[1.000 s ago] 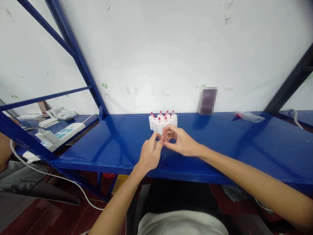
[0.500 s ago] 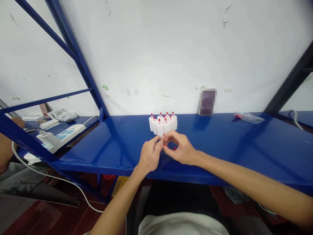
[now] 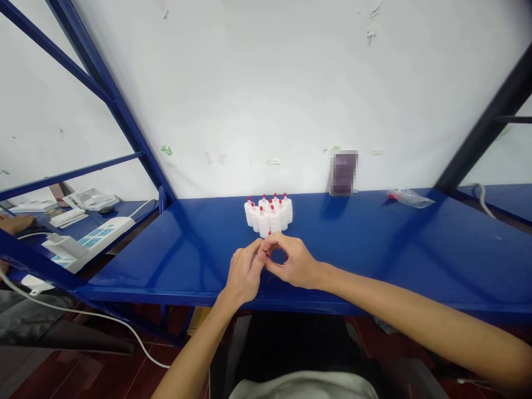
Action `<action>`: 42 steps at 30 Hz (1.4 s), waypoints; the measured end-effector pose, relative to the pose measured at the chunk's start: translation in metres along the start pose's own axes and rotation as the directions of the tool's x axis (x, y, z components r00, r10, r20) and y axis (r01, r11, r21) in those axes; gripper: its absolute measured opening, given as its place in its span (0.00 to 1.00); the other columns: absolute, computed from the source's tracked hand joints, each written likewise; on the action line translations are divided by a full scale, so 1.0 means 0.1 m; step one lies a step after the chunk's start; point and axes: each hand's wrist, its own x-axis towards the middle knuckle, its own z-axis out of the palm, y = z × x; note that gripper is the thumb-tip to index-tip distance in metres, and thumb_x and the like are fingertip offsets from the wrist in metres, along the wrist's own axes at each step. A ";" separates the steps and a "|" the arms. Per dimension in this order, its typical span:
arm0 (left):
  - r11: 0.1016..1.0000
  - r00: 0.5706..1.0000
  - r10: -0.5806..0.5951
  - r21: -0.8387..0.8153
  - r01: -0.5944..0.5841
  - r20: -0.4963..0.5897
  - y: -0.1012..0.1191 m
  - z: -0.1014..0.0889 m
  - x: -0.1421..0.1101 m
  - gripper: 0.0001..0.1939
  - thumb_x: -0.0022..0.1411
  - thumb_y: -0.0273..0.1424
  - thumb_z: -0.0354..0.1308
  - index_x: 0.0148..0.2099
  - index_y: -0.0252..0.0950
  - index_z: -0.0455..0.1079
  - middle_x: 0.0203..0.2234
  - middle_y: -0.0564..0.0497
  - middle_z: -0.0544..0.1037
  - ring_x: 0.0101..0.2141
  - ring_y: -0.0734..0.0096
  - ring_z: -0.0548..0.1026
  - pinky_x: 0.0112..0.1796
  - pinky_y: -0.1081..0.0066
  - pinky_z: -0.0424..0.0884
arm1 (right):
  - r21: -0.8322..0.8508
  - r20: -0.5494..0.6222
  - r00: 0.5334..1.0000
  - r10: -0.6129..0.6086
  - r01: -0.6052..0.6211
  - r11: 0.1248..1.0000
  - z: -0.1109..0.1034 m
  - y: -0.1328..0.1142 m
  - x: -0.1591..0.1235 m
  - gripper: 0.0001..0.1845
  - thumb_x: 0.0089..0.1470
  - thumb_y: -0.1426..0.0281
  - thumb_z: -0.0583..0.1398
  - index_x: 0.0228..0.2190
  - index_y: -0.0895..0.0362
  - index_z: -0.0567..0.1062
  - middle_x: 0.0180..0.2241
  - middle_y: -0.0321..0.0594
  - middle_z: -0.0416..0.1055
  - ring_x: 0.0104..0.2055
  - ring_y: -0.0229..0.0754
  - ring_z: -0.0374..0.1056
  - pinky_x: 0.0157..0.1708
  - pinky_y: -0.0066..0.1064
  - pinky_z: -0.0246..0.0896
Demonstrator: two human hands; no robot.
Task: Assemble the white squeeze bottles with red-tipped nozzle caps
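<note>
My left hand [image 3: 245,271] and my right hand [image 3: 293,260] meet fingertip to fingertip just above the blue table [image 3: 183,244]. The right thumb and forefinger bend into a ring, pinched on a small red cap [image 3: 267,255] of which only a sliver shows. The left fingers are pinched against the same spot; what lies inside them is hidden. Right behind the hands stands a cluster of small white squeeze bottles [image 3: 262,224] with red caps, upright and close together. Another red tip [image 3: 287,256] peeks out beside the right fingers.
A pixelated dark upright object [image 3: 344,174] leans by the wall. A clear plastic bag [image 3: 411,198] with something red lies at the right. Blue frame posts [image 3: 124,122] rise at the left, beyond them a white power strip [image 3: 103,235] and another person's hand [image 3: 16,224].
The whole view has shifted a little, so the bottles and hands appear further left. Both hands stay pinched together in front of the bottles.
</note>
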 end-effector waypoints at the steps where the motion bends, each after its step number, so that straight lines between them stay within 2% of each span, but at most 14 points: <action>1: 1.000 1.000 0.007 -0.013 -0.007 0.004 -0.01 0.00 0.00 0.19 0.70 0.43 0.41 0.34 0.37 0.65 0.22 0.54 0.68 0.23 0.71 0.64 0.28 0.71 0.58 | -0.008 0.009 1.000 -0.002 0.002 1.000 0.00 0.00 0.00 0.09 0.55 0.75 0.59 0.37 0.51 0.67 0.32 0.35 0.73 0.33 0.39 0.71 0.35 0.32 0.70; 4: 0.999 0.999 0.039 -0.037 -0.038 0.030 -0.03 -0.02 0.00 0.15 0.67 0.38 0.44 0.32 0.37 0.63 0.21 0.54 0.68 0.23 0.70 0.65 0.29 0.70 0.58 | -0.033 0.043 0.997 -0.058 0.060 0.998 -0.04 -0.01 0.01 0.08 0.56 0.75 0.59 0.38 0.52 0.67 0.32 0.35 0.72 0.32 0.38 0.70 0.35 0.31 0.69; 8: 0.998 0.997 0.044 0.034 -0.047 0.063 0.00 -0.05 0.01 0.10 0.62 0.30 0.45 0.29 0.36 0.63 0.20 0.54 0.68 0.24 0.70 0.66 0.30 0.69 0.57 | -0.048 0.180 0.978 -0.106 0.116 0.992 -0.12 -0.02 0.03 0.09 0.58 0.76 0.58 0.39 0.53 0.67 0.34 0.37 0.73 0.34 0.38 0.70 0.37 0.30 0.69; 10: 0.999 0.997 0.035 0.011 -0.036 0.071 0.02 -0.05 0.02 0.08 0.61 0.29 0.45 0.32 0.36 0.64 0.20 0.55 0.68 0.23 0.71 0.66 0.30 0.69 0.58 | -0.040 0.216 0.970 -0.112 0.124 0.991 -0.13 -0.01 0.04 0.08 0.58 0.77 0.58 0.39 0.53 0.66 0.34 0.37 0.73 0.34 0.37 0.70 0.36 0.29 0.68; 15: 0.988 0.998 -0.003 -0.151 0.013 0.068 0.03 -0.04 0.01 0.17 0.59 0.30 0.44 0.48 0.34 0.67 0.21 0.56 0.68 0.20 0.71 0.64 0.26 0.71 0.59 | -0.025 0.171 0.977 -0.125 0.131 0.991 -0.07 0.03 0.03 0.05 0.59 0.76 0.56 0.36 0.54 0.66 0.32 0.37 0.71 0.33 0.37 0.68 0.34 0.28 0.67; 18: 0.984 1.000 -0.008 -0.180 0.010 0.011 0.01 -0.01 0.00 0.17 0.58 0.30 0.45 0.48 0.35 0.66 0.22 0.56 0.69 0.20 0.72 0.64 0.25 0.72 0.60 | -0.049 0.180 0.977 -0.114 0.125 0.991 -0.03 0.02 0.02 0.04 0.60 0.75 0.56 0.35 0.54 0.66 0.32 0.37 0.71 0.32 0.37 0.68 0.34 0.28 0.67; 21: 0.973 0.998 -0.057 -0.227 0.049 -0.029 0.00 0.02 -0.01 0.15 0.64 0.35 0.47 0.51 0.37 0.63 0.21 0.57 0.69 0.20 0.72 0.65 0.25 0.73 0.60 | -0.086 0.172 0.979 -0.109 0.125 0.988 -0.06 0.01 0.03 0.04 0.60 0.75 0.56 0.35 0.55 0.68 0.31 0.37 0.72 0.32 0.37 0.69 0.33 0.28 0.67; 23: 0.968 0.992 -0.119 -0.227 0.105 -0.048 -0.01 0.04 0.00 0.16 0.68 0.39 0.45 0.53 0.38 0.61 0.19 0.59 0.68 0.20 0.71 0.65 0.25 0.73 0.60 | -0.090 0.119 0.991 -0.066 0.077 0.993 -0.14 0.04 0.07 0.04 0.60 0.75 0.58 0.37 0.55 0.71 0.32 0.37 0.74 0.33 0.37 0.71 0.35 0.29 0.68; 25: 0.964 0.981 -0.180 -0.210 0.162 -0.073 -0.03 0.04 0.01 0.15 0.70 0.40 0.41 0.51 0.39 0.62 0.17 0.60 0.66 0.19 0.71 0.64 0.26 0.73 0.59 | -0.076 0.000 1.000 0.003 -0.003 0.997 -0.29 0.12 0.12 0.07 0.58 0.73 0.60 0.41 0.55 0.72 0.34 0.38 0.76 0.34 0.38 0.73 0.37 0.31 0.71; 28: 0.966 0.975 -0.208 -0.172 0.193 -0.074 -0.04 0.04 0.04 0.11 0.68 0.32 0.39 0.42 0.39 0.62 0.15 0.60 0.64 0.19 0.72 0.62 0.26 0.72 0.58 | -0.099 -0.216 0.972 0.096 -0.119 0.988 -0.56 0.29 0.20 0.11 0.56 0.70 0.63 0.43 0.56 0.74 0.36 0.40 0.77 0.36 0.40 0.74 0.39 0.34 0.72; 30: 0.979 0.983 -0.174 -0.121 0.165 -0.066 -0.05 0.05 0.04 0.09 0.65 0.27 0.40 0.38 0.39 0.61 0.16 0.59 0.64 0.21 0.72 0.63 0.27 0.72 0.58 | -0.197 -0.241 0.967 0.084 -0.134 0.971 -0.69 0.38 0.24 0.05 0.56 0.70 0.63 0.37 0.56 0.76 0.35 0.40 0.77 0.35 0.40 0.74 0.38 0.34 0.72; 33: 0.993 0.994 -0.098 -0.068 0.095 -0.051 -0.05 0.06 0.04 0.08 0.65 0.25 0.41 0.37 0.39 0.61 0.19 0.59 0.66 0.22 0.72 0.64 0.29 0.71 0.58 | -0.324 -0.163 0.986 0.027 -0.079 0.943 -0.70 0.40 0.27 0.03 0.58 0.72 0.62 0.33 0.56 0.77 0.33 0.39 0.77 0.33 0.39 0.72 0.36 0.32 0.69; 36: 0.998 0.998 -0.054 -0.044 0.053 -0.018 -0.05 0.06 0.03 0.07 0.67 0.27 0.42 0.39 0.39 0.61 0.22 0.58 0.67 0.24 0.72 0.65 0.30 0.71 0.59 | -0.367 -0.079 0.997 -0.017 -0.014 0.930 -0.55 0.38 0.28 0.05 0.59 0.73 0.60 0.33 0.56 0.78 0.32 0.39 0.77 0.33 0.39 0.72 0.35 0.31 0.68; 42: 0.996 0.994 -0.085 -0.026 0.087 0.073 -0.03 0.08 0.05 0.13 0.70 0.34 0.45 0.35 0.37 0.65 0.24 0.56 0.68 0.27 0.72 0.66 0.32 0.72 0.59 | -0.436 0.069 0.998 -0.014 0.043 0.899 -0.39 0.42 0.28 0.07 0.61 0.75 0.59 0.33 0.58 0.79 0.33 0.41 0.77 0.34 0.39 0.71 0.36 0.31 0.65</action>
